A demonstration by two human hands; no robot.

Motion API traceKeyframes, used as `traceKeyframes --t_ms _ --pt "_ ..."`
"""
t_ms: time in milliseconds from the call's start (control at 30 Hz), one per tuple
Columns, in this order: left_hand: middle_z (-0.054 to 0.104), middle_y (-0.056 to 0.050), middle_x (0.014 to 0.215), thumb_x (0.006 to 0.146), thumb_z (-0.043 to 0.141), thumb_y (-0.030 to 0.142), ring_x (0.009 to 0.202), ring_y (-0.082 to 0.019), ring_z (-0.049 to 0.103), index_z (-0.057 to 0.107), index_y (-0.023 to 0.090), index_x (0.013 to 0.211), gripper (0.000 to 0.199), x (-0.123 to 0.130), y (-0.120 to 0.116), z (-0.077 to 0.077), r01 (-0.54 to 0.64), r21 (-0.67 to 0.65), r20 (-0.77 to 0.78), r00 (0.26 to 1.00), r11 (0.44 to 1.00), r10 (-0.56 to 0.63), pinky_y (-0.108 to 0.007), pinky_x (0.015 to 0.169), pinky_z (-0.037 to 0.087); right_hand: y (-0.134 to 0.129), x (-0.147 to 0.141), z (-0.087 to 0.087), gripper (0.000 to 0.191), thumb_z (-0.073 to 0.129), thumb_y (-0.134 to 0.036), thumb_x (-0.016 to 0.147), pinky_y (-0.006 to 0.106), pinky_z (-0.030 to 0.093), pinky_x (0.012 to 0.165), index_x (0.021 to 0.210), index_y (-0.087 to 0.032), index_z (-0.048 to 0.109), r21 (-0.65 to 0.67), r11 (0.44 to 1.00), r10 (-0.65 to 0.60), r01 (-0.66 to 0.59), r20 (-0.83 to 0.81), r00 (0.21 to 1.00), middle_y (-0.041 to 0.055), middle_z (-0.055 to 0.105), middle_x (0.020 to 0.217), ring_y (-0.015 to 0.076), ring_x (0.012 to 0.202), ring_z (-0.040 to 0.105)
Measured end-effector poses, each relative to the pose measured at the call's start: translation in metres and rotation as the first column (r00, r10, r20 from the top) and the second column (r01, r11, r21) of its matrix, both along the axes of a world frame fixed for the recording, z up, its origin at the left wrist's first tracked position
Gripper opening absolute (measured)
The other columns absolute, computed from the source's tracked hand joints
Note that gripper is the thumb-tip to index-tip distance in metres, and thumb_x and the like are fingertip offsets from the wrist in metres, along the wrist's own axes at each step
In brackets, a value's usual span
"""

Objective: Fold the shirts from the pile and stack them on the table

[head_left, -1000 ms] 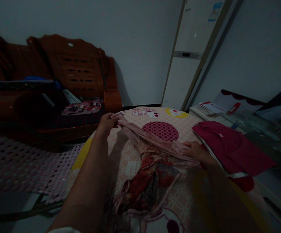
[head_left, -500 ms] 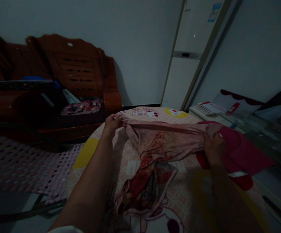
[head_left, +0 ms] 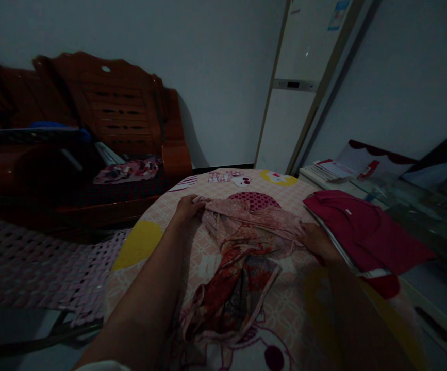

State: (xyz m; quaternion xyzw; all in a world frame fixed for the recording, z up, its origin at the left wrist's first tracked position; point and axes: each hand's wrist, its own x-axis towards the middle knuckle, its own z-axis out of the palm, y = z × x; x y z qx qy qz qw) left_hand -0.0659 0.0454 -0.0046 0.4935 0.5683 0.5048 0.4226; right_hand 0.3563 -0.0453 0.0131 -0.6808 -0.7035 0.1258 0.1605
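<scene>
A thin pink garment with a red and brown print (head_left: 242, 247) lies crumpled across the middle of the round table, its darker end spread toward me. My left hand (head_left: 189, 208) is closed on its far left corner. At the right edge, my right hand (head_left: 316, 239) grips the pale pink cloth, fingers partly hidden by the hand's back. Just to the right of that hand rests a folded magenta garment (head_left: 366, 226) with a small white tag.
A patterned cloth (head_left: 149, 257) covers the table. Behind on the left stands a carved wooden sofa (head_left: 126, 113) with floral fabric (head_left: 128, 171) on its seat. A woven chair (head_left: 53, 268) is at left. Papers (head_left: 331, 171) lie on a glass-topped cabinet at right.
The pink garment was stretched taut between my hands; now it is slack and lower. My right hand has moved left and down, uncovering more of the magenta garment.
</scene>
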Motion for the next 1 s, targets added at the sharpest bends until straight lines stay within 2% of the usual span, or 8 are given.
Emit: traceKeyframes --t_ms 167,333,500,600,700,833,933,1000 --pt "0.063 0.000 0.061 0.059 0.073 0.033 0.049 -0.012 0.056 0.063 0.014 0.081 0.031 -0.002 -0.007 0.020 0.053 0.010 0.067 0.996 0.999 -0.053 -0.020 0.044 0.040 -0.002 0.001 0.008 0.006 0.063 -0.021 0.067 0.026 0.039 0.045 0.071 -0.017 0.065 0.013 0.986 -0.148 0.166 -0.396 0.906 0.0012 0.064 0.060 0.0171 0.051 0.057" --pt "0.059 0.001 0.060 0.063 0.072 0.040 0.046 -0.010 0.054 0.060 0.014 0.076 0.032 -0.011 -0.018 0.053 0.105 0.022 0.190 0.976 0.994 -0.107 -0.019 0.040 0.037 -0.010 -0.001 0.026 0.032 0.075 -0.030 0.062 0.024 0.041 0.039 0.090 -0.018 0.067 -0.070 0.990 -0.123 0.125 -0.865 0.486 -0.0005 0.067 0.066 0.0137 0.045 0.055" --pt "0.045 0.005 0.050 0.069 0.072 0.044 0.035 -0.004 0.035 0.057 0.015 0.069 0.033 -0.017 -0.036 0.089 0.267 0.082 0.055 0.961 0.960 -0.272 -0.017 0.032 0.021 -0.021 -0.001 0.051 0.029 0.076 -0.020 0.060 0.026 0.056 0.069 0.089 -0.020 0.071 0.052 0.997 0.041 0.057 -0.982 0.184 0.0021 0.074 0.087 0.0173 0.075 0.068" --pt "0.042 0.005 0.047 0.071 0.071 0.044 0.034 -0.004 0.032 0.056 0.016 0.066 0.033 -0.020 -0.042 0.098 0.326 0.045 -0.003 0.945 0.944 -0.326 -0.017 0.031 0.019 -0.023 0.001 0.059 0.026 0.072 -0.021 0.064 0.025 0.056 0.072 0.090 -0.023 0.071 0.131 0.988 0.117 0.085 -0.982 0.151 0.0005 0.074 0.091 0.0172 0.080 0.069" --pt "0.038 0.006 0.041 0.071 0.071 0.043 0.032 -0.005 0.030 0.051 0.017 0.058 0.035 -0.020 -0.038 0.092 0.315 -0.038 -0.060 0.946 0.948 -0.317 -0.018 0.031 0.018 -0.015 0.000 0.055 0.025 0.073 -0.020 0.063 0.022 0.053 0.056 0.088 -0.021 0.071 0.026 0.995 0.006 0.099 -0.980 0.197 0.0002 0.072 0.082 0.0143 0.066 0.066" --pt "0.045 0.004 0.045 0.073 0.068 0.039 0.037 -0.006 0.038 0.053 0.017 0.064 0.028 -0.010 -0.017 0.075 0.033 0.063 0.046 0.998 0.997 -0.036 -0.017 0.034 0.027 0.016 -0.013 0.051 0.024 0.075 -0.018 0.057 0.021 0.040 0.037 0.080 -0.017 0.069 -0.131 0.982 -0.159 0.134 -0.961 0.228 -0.0011 0.065 0.062 0.0092 0.042 0.050" --pt "0.064 -0.002 0.076 0.078 0.061 0.041 0.065 -0.013 0.062 0.060 0.016 0.089 0.028 0.006 0.001 0.061 -0.200 0.273 0.175 0.972 0.941 0.156 -0.023 0.058 0.052 0.054 -0.026 0.063 0.019 0.070 -0.014 0.055 0.023 0.050 0.049 0.073 -0.018 0.065 0.026 0.973 -0.008 0.228 -0.989 0.145 0.0004 0.066 0.067 0.0116 0.052 0.057" --pt "0.065 -0.009 0.114 0.079 0.061 0.042 0.105 -0.022 0.063 0.057 0.018 0.113 0.042 0.016 0.009 0.048 -0.231 0.432 0.149 0.972 0.872 0.183 -0.031 0.088 0.053 0.077 -0.034 0.073 0.022 0.069 -0.015 0.056 0.026 0.056 0.066 0.077 -0.020 0.064 0.192 0.947 0.172 0.257 -0.980 0.098 0.0020 0.071 0.082 0.0153 0.075 0.066"
